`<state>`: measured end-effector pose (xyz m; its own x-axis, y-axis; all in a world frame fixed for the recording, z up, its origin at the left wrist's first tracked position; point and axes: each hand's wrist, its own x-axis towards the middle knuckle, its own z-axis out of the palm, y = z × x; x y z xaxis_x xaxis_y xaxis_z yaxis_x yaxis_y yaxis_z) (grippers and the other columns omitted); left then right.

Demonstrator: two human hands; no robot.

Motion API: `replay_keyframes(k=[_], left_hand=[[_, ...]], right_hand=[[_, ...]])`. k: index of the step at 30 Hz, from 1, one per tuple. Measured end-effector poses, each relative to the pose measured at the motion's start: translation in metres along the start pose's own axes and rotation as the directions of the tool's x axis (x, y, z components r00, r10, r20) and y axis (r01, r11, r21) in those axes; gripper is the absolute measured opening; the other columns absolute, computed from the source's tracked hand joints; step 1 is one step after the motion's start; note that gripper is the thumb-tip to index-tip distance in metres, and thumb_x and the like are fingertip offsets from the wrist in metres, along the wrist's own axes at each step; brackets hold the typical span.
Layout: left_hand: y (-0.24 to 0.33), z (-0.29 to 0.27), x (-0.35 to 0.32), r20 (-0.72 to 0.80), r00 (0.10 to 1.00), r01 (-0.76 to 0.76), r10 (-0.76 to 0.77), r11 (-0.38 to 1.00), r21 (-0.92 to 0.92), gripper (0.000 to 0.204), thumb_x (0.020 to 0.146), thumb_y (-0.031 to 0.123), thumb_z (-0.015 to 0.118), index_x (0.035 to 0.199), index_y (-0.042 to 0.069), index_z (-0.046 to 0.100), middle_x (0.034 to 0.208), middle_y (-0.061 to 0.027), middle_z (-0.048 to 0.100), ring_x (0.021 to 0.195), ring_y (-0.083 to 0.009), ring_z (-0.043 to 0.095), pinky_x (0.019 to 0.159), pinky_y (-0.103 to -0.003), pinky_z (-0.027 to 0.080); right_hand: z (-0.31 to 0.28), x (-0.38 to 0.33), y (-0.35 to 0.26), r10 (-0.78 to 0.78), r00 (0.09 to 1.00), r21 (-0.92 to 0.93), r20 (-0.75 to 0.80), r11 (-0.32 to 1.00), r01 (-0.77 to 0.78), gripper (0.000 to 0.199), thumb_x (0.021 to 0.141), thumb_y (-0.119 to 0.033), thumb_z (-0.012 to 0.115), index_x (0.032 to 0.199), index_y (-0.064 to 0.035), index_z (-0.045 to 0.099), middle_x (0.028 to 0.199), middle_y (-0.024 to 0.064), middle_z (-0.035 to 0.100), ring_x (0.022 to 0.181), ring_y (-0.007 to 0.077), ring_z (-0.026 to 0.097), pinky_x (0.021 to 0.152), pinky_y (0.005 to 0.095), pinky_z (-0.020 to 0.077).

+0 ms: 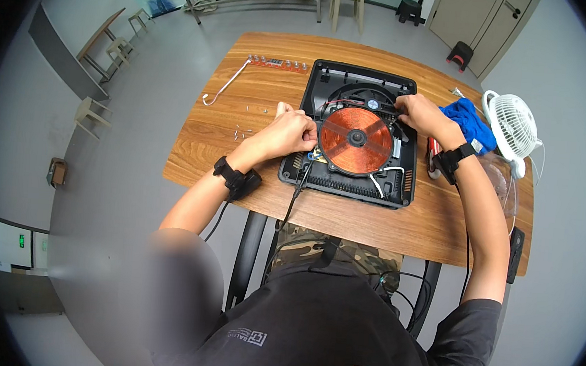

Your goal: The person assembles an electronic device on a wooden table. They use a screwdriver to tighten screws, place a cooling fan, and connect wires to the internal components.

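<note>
Wood table, grey rm floor

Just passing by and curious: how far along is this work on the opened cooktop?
Done: the top cover is off the black cooker base, baring the copper coil; small screws and a narrow circuit strip lie aside on the wooden table. In hand: the left hand and right hand work at the coil's edges. Left: coil, fan and wiring are still seated inside.
</note>
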<state>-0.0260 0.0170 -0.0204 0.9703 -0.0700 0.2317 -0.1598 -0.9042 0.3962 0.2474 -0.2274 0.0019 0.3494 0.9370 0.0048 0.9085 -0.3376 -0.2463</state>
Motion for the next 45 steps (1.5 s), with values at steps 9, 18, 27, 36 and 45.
replay_keyframes(k=[9,18,27,36,45], left_hand=[[0.003,-0.009,0.003,0.07,0.991,-0.125,0.117,0.985,0.123,0.011,0.079,0.016,0.077,0.077,0.007,0.071,0.076,-0.0044,0.067,0.081,-0.0214,0.06,0.092,-0.039,0.033],[-0.004,-0.001,-0.002,0.07,0.998,-0.009,0.008,1.0,0.017,0.011,0.082,0.017,0.076,0.081,0.007,0.073,0.081,-0.0044,0.071,0.083,-0.0205,0.062,0.09,-0.038,0.033],[-0.001,-0.003,0.001,0.073,0.997,0.03,-0.029,0.999,-0.016,0.012,0.079,0.018,0.077,0.076,0.007,0.072,0.073,-0.0042,0.07,0.075,-0.0213,0.064,0.089,-0.038,0.033],[0.003,-0.008,0.008,0.141,0.989,0.035,-0.038,0.999,0.022,0.011,0.075,0.015,0.076,0.072,0.007,0.069,0.069,-0.0053,0.067,0.071,-0.0238,0.062,0.087,-0.038,0.033],[0.001,-0.005,0.01,0.17,0.983,0.061,-0.064,0.998,0.022,0.011,0.077,0.014,0.074,0.072,0.007,0.067,0.066,-0.008,0.066,0.068,-0.0282,0.062,0.087,-0.041,0.034]], right_hand=[[0.001,-0.002,-0.001,-0.003,1.0,0.008,-0.028,1.0,0.003,0.023,0.081,-0.006,0.071,0.104,-0.0004,0.069,0.096,0.021,0.071,0.097,0.0378,0.068,0.084,0.044,0.0546],[0.005,-0.001,0.005,-0.042,0.998,0.003,-0.05,0.999,0.042,0.026,0.082,-0.004,0.073,0.107,0.0014,0.068,0.092,0.0204,0.071,0.091,0.0375,0.068,0.08,0.0444,0.0544],[0.002,-0.001,0.003,-0.047,0.998,0.013,-0.038,0.999,0.048,0.027,0.082,-0.004,0.073,0.108,0.0014,0.068,0.093,0.0207,0.071,0.091,0.0374,0.069,0.081,0.0443,0.0544],[-0.001,-0.002,0.0,-0.022,0.999,0.019,-0.035,1.0,0.022,0.025,0.08,-0.005,0.073,0.104,0.0011,0.07,0.097,0.0221,0.071,0.097,0.0378,0.068,0.085,0.0437,0.0539],[-0.004,-0.003,-0.006,0.005,1.0,0.048,-0.017,0.999,-0.005,0.026,0.08,-0.004,0.072,0.105,0.0018,0.069,0.097,0.0224,0.071,0.097,0.0374,0.068,0.085,0.043,0.0542]])
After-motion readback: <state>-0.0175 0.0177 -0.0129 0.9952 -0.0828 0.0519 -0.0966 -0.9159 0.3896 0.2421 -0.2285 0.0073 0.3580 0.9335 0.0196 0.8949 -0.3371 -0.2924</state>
